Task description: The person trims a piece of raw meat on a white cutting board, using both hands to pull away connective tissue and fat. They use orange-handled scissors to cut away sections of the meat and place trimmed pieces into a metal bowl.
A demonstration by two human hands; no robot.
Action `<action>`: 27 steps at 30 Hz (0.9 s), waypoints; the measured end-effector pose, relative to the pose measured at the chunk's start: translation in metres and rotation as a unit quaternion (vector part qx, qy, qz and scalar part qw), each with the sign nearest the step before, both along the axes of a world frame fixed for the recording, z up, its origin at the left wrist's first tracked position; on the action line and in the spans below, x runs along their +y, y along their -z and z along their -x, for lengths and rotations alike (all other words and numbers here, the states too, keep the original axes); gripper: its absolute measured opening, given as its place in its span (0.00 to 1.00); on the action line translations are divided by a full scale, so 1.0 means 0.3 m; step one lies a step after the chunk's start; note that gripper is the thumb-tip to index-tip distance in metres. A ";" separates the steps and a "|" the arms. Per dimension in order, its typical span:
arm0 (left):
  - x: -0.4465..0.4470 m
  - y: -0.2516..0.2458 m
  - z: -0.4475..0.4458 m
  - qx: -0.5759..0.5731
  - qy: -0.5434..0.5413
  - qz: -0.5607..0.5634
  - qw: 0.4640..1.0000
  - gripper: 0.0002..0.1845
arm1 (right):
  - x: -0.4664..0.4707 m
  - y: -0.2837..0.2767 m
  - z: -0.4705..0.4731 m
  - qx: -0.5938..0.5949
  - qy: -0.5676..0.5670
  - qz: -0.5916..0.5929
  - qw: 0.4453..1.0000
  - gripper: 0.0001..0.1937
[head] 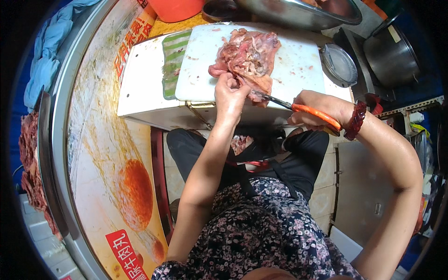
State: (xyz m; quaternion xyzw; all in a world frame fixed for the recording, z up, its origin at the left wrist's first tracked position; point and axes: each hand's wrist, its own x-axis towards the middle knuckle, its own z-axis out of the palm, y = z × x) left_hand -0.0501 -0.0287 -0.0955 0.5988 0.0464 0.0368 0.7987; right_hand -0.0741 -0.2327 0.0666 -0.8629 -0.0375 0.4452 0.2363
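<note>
A large piece of raw meat (250,56) lies spread on a white cutting board (297,66), its near end hanging at the board's front edge. My left hand (231,91) pinches the meat's near left edge between thumb and fingers. In my right hand (313,110) is a pair of scissors (316,113) with orange handles. The dark blades point left and reach the meat's near edge beside my left fingertips; the meat partly hides their tips. A dark red bracelet sits on my right wrist.
Behind the board stand a red bucket (176,8) and a large metal basin (308,15). A green striped mat (171,66) lies left of the board, a round clear lid (339,64) right of it, near a steel pot (392,56). More meat (29,157) sits on a tray far left.
</note>
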 end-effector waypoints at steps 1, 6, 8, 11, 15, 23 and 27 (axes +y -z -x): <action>0.000 -0.004 0.004 0.000 -0.001 0.005 1.000 0.19 | 0.013 -0.009 0.003 -0.012 -0.002 0.020 1.000 0.17; 0.007 0.010 0.002 0.001 -0.002 0.012 1.000 0.20 | 0.021 -0.015 0.005 -0.009 -0.011 0.024 1.000 0.15; 0.019 0.015 -0.001 0.000 0.003 -0.011 1.000 0.20 | 0.000 -0.010 0.008 -0.035 -0.035 0.038 0.998 0.16; 0.022 0.001 0.006 -0.001 0.000 -0.011 1.000 0.21 | -0.047 0.014 0.035 -0.103 -0.101 0.098 0.985 0.18; 0.000 0.027 0.020 -0.034 0.002 0.003 0.999 0.26 | -0.187 0.079 0.173 -0.180 -0.024 -0.073 0.981 0.13; -0.006 0.023 0.149 -0.096 -0.093 -0.204 0.970 0.30 | -0.128 0.112 0.315 0.069 0.225 -0.392 0.889 0.14; -0.053 -0.077 0.292 -0.097 0.022 -0.083 0.992 0.24 | -0.134 0.147 0.348 0.075 0.219 -0.464 0.855 0.15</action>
